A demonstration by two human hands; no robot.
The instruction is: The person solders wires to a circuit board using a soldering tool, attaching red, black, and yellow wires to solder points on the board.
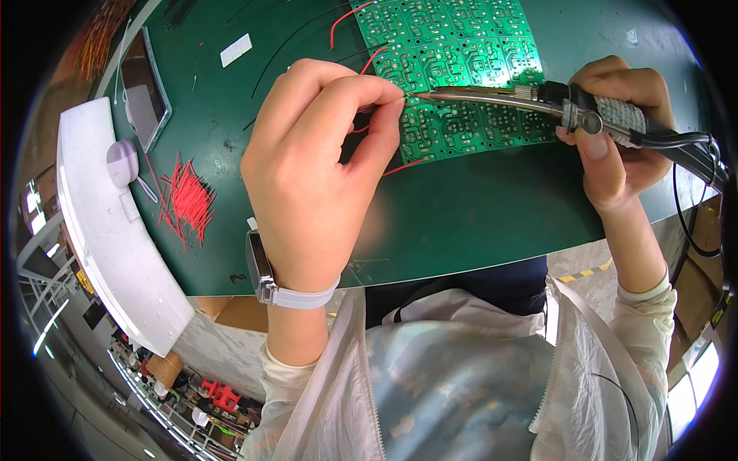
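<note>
My left hand is closed in a pinch at the left part of a green circuit board panel, its thumb and forefinger on a thin wire mostly hidden by the fingers. My right hand grips a soldering iron with a grey sleeve and a metal tube alongside. The iron's tip reaches left across the panel, close to my left fingertips. A red wire and another red wire come off the panel's left side. A black wire curves away to the left.
A pile of short red wires lies on the green mat, left of my left hand. Beyond it are a phone-like device and a white foam block with a small pale purple device on it. The iron's black cable hangs at right.
</note>
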